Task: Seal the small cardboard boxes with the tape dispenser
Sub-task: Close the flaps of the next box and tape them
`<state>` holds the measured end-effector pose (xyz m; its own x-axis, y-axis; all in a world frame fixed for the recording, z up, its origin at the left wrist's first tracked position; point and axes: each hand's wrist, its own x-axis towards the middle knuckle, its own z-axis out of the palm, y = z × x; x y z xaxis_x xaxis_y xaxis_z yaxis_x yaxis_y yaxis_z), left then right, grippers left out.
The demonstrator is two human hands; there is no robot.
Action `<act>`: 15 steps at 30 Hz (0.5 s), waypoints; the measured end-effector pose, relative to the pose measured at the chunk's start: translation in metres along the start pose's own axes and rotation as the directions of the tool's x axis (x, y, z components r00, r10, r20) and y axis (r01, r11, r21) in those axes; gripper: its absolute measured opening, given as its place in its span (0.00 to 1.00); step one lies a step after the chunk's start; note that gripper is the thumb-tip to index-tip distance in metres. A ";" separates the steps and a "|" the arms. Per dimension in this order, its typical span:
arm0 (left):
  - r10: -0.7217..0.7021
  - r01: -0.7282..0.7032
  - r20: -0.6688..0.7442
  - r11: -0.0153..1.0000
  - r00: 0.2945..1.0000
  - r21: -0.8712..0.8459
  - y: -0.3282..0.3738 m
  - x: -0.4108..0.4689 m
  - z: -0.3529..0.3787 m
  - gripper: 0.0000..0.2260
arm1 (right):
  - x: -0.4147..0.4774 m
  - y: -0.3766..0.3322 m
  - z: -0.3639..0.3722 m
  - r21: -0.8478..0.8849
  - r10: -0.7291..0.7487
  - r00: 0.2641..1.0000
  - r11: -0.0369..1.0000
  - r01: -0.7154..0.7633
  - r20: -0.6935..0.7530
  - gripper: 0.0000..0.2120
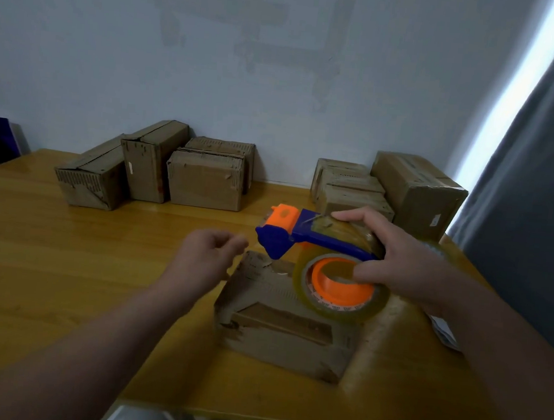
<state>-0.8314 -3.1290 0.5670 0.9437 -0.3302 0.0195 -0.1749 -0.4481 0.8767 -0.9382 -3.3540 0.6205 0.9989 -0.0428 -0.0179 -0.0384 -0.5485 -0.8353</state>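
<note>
Plastic, probably light and rigid, the tape dispenser (pixel 319 243) is gripped at its roll by the right hand (pixel 407 263) fingers; the left hand (pixel 205 257) fingers curl, contents unclear.

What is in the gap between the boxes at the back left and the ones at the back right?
Nothing. The head view shows only bare wooden table between the left boxes and the right boxes.

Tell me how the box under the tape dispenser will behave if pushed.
The cardboard box is low and wide, so it would probably slide rather than tip. The table looks glossy, so the box may skid easily. Its worn, creased flaps suggest it could dent under pressure.
</note>
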 end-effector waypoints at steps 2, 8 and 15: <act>-0.238 0.339 0.266 0.825 0.934 -0.452 0.012 -0.003 -0.005 0.14 | 0.000 0.000 0.001 -0.013 -0.008 1.000 1.000 0.008 0.003 0.32; -0.299 0.510 0.420 0.608 0.857 -0.608 0.026 -0.006 -0.006 0.06 | 0.001 -0.004 0.001 -0.028 -0.012 1.000 1.000 0.013 0.023 0.33; -0.329 0.373 0.177 0.811 0.928 -0.450 0.013 0.002 -0.021 0.04 | 0.003 -0.016 -0.003 -0.247 -0.020 0.997 0.968 0.037 0.071 0.32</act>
<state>-0.8260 -3.1182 0.5889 0.8833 -0.3057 -0.3553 0.3368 -0.1133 0.9347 -0.9342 -3.3483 0.6356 0.9988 0.0278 -0.0398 -0.0063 -0.7387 -0.6740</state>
